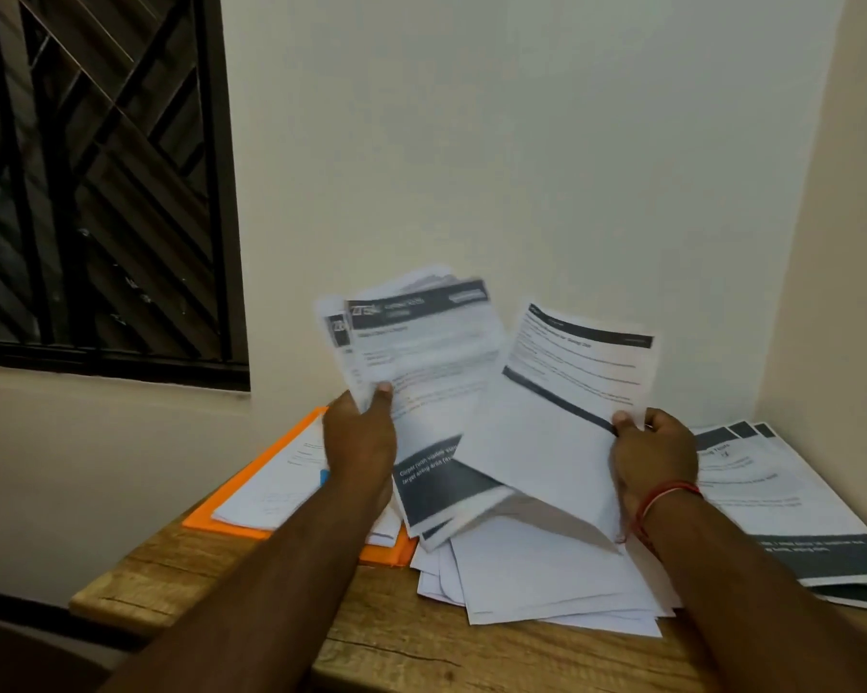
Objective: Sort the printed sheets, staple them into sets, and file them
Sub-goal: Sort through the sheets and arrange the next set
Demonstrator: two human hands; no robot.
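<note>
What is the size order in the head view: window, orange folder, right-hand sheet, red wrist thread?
1. window
2. sheet and folder: look alike; folder partly covered, sheet held nearer, so unranked
3. thread

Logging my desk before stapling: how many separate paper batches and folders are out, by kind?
Orange folder: 1.
Held paper batches: 2, the bundle in the left hand, the sheet in the right hand.
Paper piles lying down: 3, sheets on the folder, loose pile, right stack.
Total: 6.
</note>
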